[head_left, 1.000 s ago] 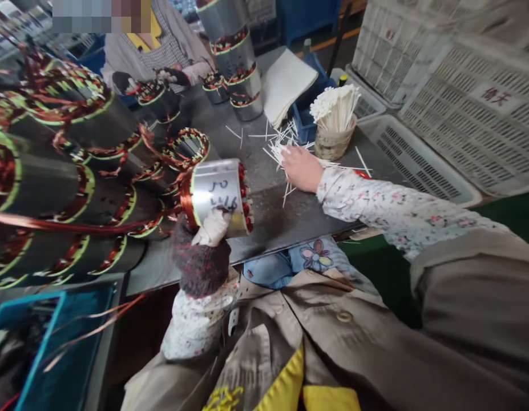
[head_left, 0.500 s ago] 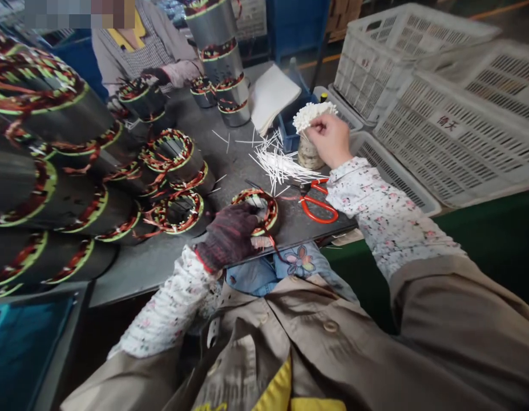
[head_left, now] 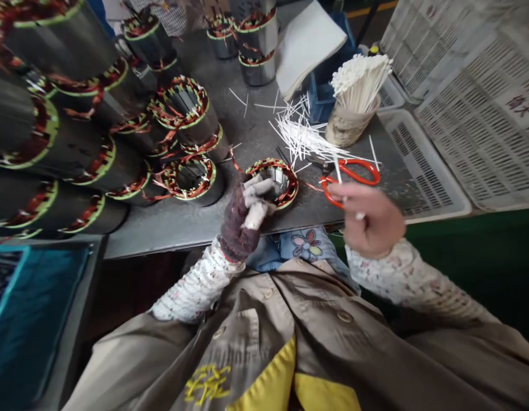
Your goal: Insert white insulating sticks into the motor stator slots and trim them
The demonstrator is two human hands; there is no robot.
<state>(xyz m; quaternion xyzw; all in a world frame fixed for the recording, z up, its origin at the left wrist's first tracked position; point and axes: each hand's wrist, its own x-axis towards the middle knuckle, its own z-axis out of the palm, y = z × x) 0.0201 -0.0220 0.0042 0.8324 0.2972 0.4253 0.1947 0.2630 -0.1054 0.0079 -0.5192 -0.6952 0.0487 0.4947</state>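
A motor stator (head_left: 285,185) with copper windings stands upright at the near edge of the grey table (head_left: 178,225). My gloved left hand (head_left: 245,217) rests on its near rim, with the fingers curled over the edge. My bare right hand (head_left: 369,217) hovers just right of the stator, pinching a thin white stick (head_left: 340,181) that points upward. Loose white sticks (head_left: 302,137) lie scattered behind the stator. A cup (head_left: 350,123) packed with more white sticks stands at the table's right side.
Red-handled scissors (head_left: 354,174) lie right of the stator. Several wound stators (head_left: 76,142) crowd the left and back of the table. A white paper stack (head_left: 309,45) lies at the back. White plastic crates (head_left: 461,85) sit to the right, a teal bin (head_left: 28,308) lower left.
My right hand came back from the stick cup toward me, now pinching one stick. My left hand shifted on the upright stator's rim. The view tilted downward.
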